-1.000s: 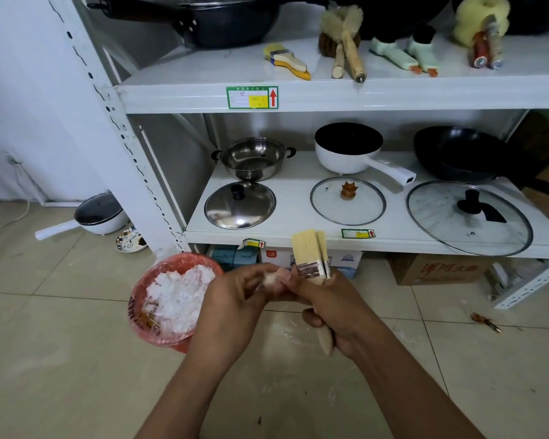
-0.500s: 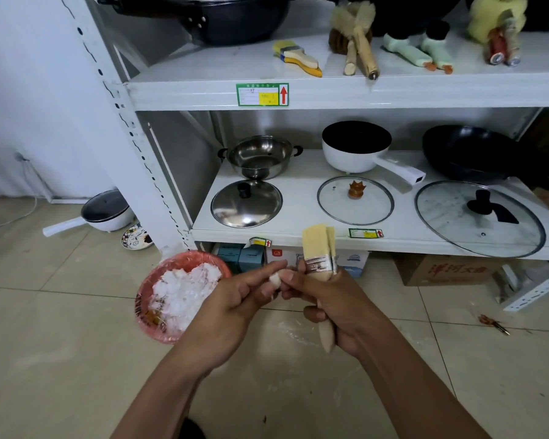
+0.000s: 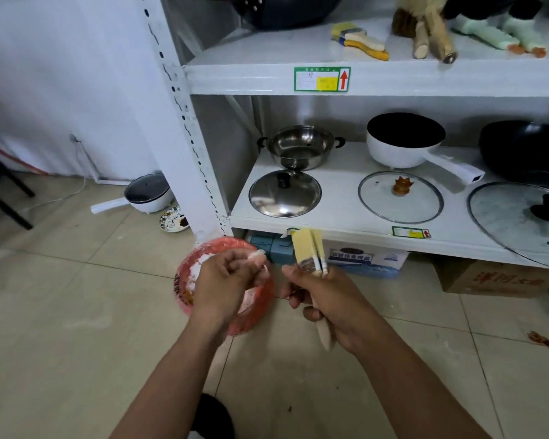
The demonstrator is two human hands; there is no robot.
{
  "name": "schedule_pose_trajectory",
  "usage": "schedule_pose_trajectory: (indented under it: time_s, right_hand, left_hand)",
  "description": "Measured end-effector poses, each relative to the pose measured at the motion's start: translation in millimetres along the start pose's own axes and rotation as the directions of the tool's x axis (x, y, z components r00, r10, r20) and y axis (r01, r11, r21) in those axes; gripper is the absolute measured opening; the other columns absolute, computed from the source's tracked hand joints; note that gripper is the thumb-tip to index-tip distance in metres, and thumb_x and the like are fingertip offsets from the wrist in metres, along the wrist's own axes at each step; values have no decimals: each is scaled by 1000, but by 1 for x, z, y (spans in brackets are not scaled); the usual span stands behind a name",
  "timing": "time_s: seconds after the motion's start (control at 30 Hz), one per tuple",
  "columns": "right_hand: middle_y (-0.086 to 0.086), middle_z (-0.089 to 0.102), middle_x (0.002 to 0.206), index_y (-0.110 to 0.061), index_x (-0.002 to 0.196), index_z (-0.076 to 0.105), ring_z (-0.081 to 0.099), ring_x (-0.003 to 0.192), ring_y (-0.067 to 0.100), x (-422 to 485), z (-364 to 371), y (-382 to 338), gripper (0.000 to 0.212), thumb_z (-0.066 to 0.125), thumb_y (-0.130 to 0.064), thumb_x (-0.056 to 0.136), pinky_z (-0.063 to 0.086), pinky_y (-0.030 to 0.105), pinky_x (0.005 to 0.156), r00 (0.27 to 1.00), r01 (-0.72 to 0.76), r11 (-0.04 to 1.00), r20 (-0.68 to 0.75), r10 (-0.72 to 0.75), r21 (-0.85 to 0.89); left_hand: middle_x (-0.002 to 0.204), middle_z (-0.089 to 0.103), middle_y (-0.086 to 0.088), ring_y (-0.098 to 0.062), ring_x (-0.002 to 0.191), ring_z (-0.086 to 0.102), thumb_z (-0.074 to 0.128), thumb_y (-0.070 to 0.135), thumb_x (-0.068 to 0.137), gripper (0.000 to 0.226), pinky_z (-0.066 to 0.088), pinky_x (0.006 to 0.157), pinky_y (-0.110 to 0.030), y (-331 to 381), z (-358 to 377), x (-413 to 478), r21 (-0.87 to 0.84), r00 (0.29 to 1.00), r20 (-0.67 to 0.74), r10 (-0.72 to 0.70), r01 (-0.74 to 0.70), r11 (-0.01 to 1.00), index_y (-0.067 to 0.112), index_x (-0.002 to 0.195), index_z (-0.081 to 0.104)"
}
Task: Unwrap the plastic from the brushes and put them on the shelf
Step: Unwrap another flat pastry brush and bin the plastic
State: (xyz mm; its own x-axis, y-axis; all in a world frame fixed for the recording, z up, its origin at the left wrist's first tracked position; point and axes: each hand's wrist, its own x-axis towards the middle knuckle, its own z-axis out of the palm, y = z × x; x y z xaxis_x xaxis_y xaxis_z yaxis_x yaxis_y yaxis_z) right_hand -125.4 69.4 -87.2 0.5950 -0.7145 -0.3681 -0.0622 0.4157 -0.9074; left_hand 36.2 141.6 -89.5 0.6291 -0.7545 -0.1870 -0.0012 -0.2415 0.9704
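My right hand (image 3: 325, 301) grips two flat pale-bristled brushes (image 3: 308, 248) by their wooden handles, bristles pointing up, just in front of the lower shelf edge. My left hand (image 3: 227, 280) is closed on a small crumpled piece of clear plastic (image 3: 260, 254), held over a red bin (image 3: 260, 308) lined with white plastic scraps. The upper shelf (image 3: 267, 55) carries a yellow-handled brush (image 3: 360, 41), a bundle of wooden-handled brushes (image 3: 425, 30) and two mint-green brushes (image 3: 501, 33).
The lower shelf (image 3: 339, 198) holds a steel pot (image 3: 300, 147), its lid (image 3: 284, 198), a white saucepan (image 3: 406, 141), two glass lids and a black wok (image 3: 526, 150). Boxes sit under the shelf. A small pan (image 3: 146, 193) and a saucer lie on the tiled floor at left.
My hands have come apart: the left hand moved left over the red bin with the plastic piece, while the right hand keeps the brushes. The view shifted left and closer.
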Motion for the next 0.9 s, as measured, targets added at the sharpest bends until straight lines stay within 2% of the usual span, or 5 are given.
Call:
schedule_pose_trajectory:
  time_s: [0.2, 0.37, 0.5, 0.77, 0.9]
  right_hand:
    - [11, 73, 85, -11, 100, 70, 58, 75, 23, 20, 19, 11, 13, 70, -24, 96, 37, 23, 47, 999, -42, 992, -28, 39, -117]
    - [7, 74, 79, -11, 95, 70, 59, 72, 22, 32, 32, 16, 10, 68, -21, 98, 37, 22, 46, 999, -35, 989, 0, 35, -143]
    - [6, 76, 80, -10, 95, 70, 59, 72, 22, 40, 38, 22, 13, 68, -22, 97, 38, 22, 46, 999, -53, 986, -6, 53, -161]
    - [10, 74, 78, -4, 103, 69, 61, 63, 16, 40, 37, 22, 14, 67, -17, 98, 36, 20, 44, 998, -61, 994, 9, 62, -92]
    - [13, 64, 73, -2, 102, 67, 49, 50, 14, 32, 30, 15, 10, 59, -5, 97, 26, 18, 37, 990, -56, 998, 131, 54, 14]
  left_hand:
    - [102, 73, -21, -19, 77, 74, 57, 1, 102, 25, 64, 70, -26, -40, -39, 37, -432, 954, -53, -295, 245, 868, -10, 125, 57]
    - [106, 69, -27, -25, 83, 74, 46, -7, 103, 17, 64, 70, -27, -50, -64, 51, -595, 907, -30, -419, 320, 737, -9, 119, 52]
    - [109, 69, -26, -26, 87, 75, 49, -10, 101, 18, 64, 65, -26, -56, -72, 61, -617, 904, -57, -423, 301, 727, -14, 118, 54]
    - [114, 71, -22, -26, 95, 75, 55, -4, 100, 25, 63, 75, -27, -54, -65, 62, -563, 916, -22, -401, 320, 762, -13, 123, 56]
    - [117, 76, -10, -22, 108, 73, 66, 28, 98, 38, 58, 92, -36, -31, -39, 50, -396, 931, 259, -256, 344, 851, 3, 127, 64]
